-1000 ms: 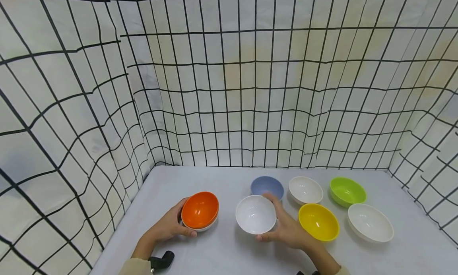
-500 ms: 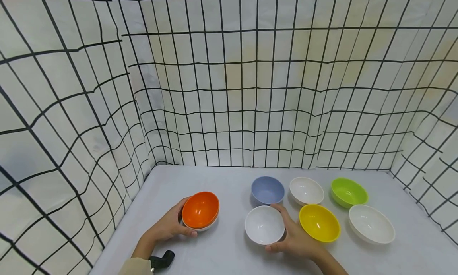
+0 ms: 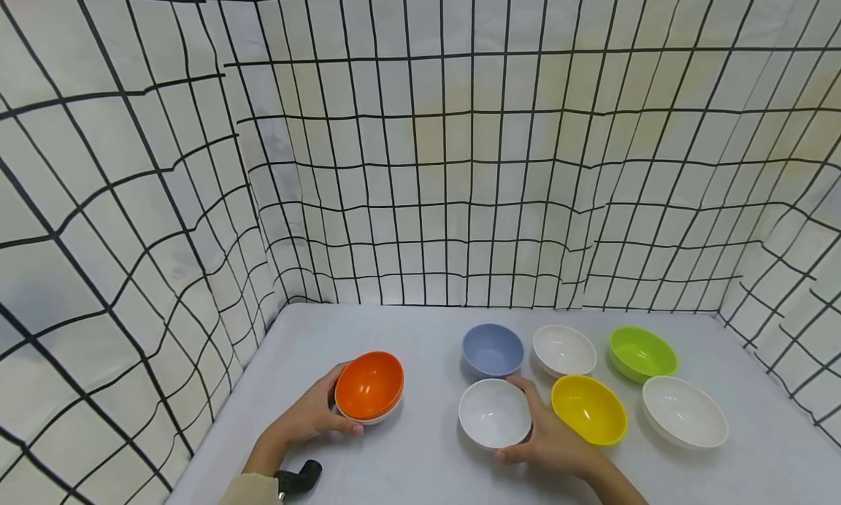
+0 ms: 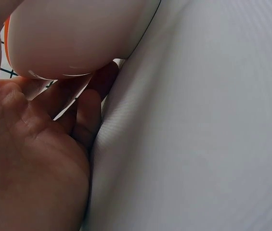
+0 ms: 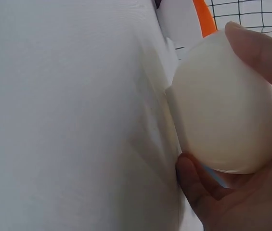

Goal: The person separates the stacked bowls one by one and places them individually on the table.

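My left hand (image 3: pixel 315 410) curls round the left side of a white bowl (image 3: pixel 384 417) that has an orange bowl (image 3: pixel 368 385) nested in it. In the left wrist view, the white bowl's outer wall (image 4: pixel 73 38) shows, with a thin strip of orange rim; several fingers bend beneath its curve, low by the cloth. My right hand (image 3: pixel 552 436) grips a second white bowl (image 3: pixel 495 413) from its right side. Its thumb lies along the near side and the other fingers along the far side. In the right wrist view, that bowl (image 5: pixel 227 106) has its base at the cloth.
Behind the right-hand bowl stands a blue bowl (image 3: pixel 493 350). Farther right are a white bowl (image 3: pixel 563 350), a green bowl (image 3: pixel 642 353), a yellow bowl (image 3: pixel 588 409) and a wide white bowl (image 3: pixel 685 411). White cloth covers the table (image 3: pixel 420 476); black-gridded walls (image 3: pixel 460 147) surround it.
My right hand has carried the white bowl rightward and nearer to me, out from in front of the blue bowl's edge. In the last half second it shifted slightly right. The left hand stays put.
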`<state>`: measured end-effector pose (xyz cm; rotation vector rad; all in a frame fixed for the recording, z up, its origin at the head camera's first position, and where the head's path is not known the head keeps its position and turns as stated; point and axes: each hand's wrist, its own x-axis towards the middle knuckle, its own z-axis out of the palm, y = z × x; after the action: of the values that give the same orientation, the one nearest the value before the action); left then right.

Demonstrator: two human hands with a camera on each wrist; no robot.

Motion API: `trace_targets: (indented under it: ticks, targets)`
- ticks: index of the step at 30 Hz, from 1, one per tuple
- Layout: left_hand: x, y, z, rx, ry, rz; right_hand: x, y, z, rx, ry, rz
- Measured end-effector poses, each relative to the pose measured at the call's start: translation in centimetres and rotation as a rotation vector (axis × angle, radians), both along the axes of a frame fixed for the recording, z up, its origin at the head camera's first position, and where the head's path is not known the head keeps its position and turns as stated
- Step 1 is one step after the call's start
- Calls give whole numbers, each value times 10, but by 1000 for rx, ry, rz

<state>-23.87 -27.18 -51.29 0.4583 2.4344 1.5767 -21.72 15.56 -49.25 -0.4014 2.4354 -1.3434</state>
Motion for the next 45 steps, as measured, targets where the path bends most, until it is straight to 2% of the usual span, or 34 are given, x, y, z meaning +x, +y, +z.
trace_targets:
  ticks: [15, 45]
  targets:
    - [-1, 0, 0, -2, -11, 4, 1, 1, 1, 16, -12, 17]
    - [-1, 1, 0, -19, 2, 7, 1, 0, -1, 12, -18, -12]
